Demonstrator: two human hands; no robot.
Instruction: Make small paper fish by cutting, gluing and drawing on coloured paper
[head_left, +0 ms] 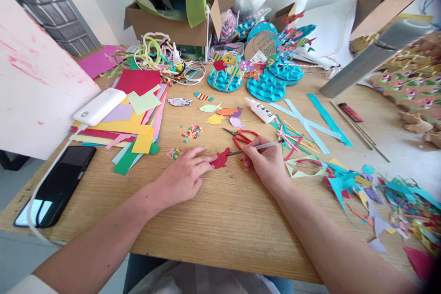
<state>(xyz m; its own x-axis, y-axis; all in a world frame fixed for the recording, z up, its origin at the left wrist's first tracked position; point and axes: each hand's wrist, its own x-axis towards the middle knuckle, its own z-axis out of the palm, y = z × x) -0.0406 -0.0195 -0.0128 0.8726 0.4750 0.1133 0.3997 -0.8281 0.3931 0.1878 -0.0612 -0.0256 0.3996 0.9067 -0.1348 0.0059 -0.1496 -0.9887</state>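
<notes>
A red paper fish (219, 160) lies flat on the wooden table (220, 229). The fingertips of my left hand (184, 172) rest on its left end, the fingers stretched out. In my right hand (267, 161) is a dark pen (255, 147), its tip at the fish's right end. Red-handled scissors (243, 137) lie just behind my right hand. Paper fish in orange (225, 111), yellow (215, 119) and other colours lie farther back. Small confetti pieces (193, 132) are heaped behind my left hand.
Coloured paper sheets (138, 83), a white power bank (99, 106) and a phone (55, 186) are at the left. A glue bottle (260, 110) lies behind the scissors. Paper scraps (375, 202) spread along the right; a grey tumbler (372, 57) and blue egg-tray discs (265, 87) are farther back.
</notes>
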